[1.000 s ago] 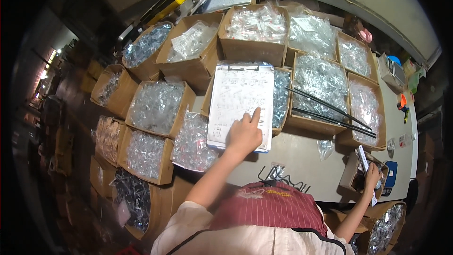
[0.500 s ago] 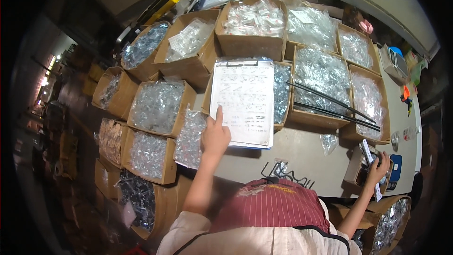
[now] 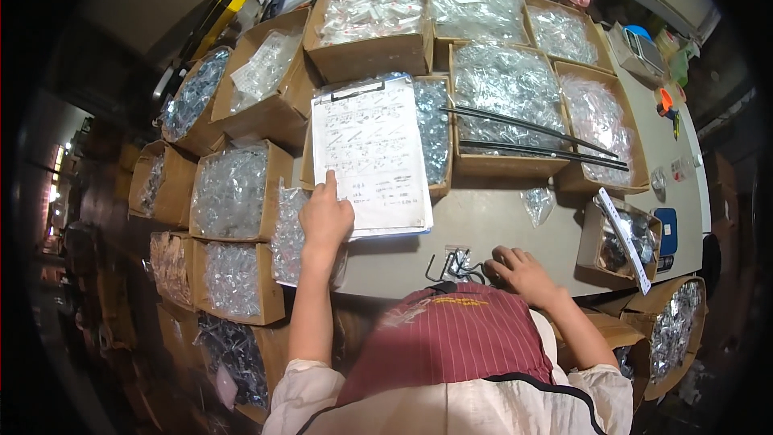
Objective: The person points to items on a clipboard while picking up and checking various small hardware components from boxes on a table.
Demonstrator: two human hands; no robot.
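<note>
A clipboard (image 3: 372, 169) with a handwritten, sketched-on sheet leans against the boxes in front of me. My left hand (image 3: 326, 213) points at the sheet's left side, index finger stretched out and the other fingers curled, holding nothing. Low on the table, close to my apron, lie several black bent rods (image 3: 459, 266) with a small clear bag among them. My right hand (image 3: 519, 272) is over the rods' right end, palm down and fingers apart. Whether its fingertips touch a rod I cannot tell. A white strip (image 3: 624, 242) with dark marks lies across a small box, apart from both hands.
Cardboard boxes (image 3: 366, 56) of clear bags with small parts ring the table (image 3: 483, 225). Long black rods (image 3: 535, 137) lie across two boxes at the right. Beyond the small open box (image 3: 600, 246) is a blue device (image 3: 665, 231); a small clear bag (image 3: 537, 203) lies nearer the middle.
My right hand has left the white strip at the small box and moved left to the black bent rods. My left hand keeps pointing at the sheet. The whole view has shifted.
</note>
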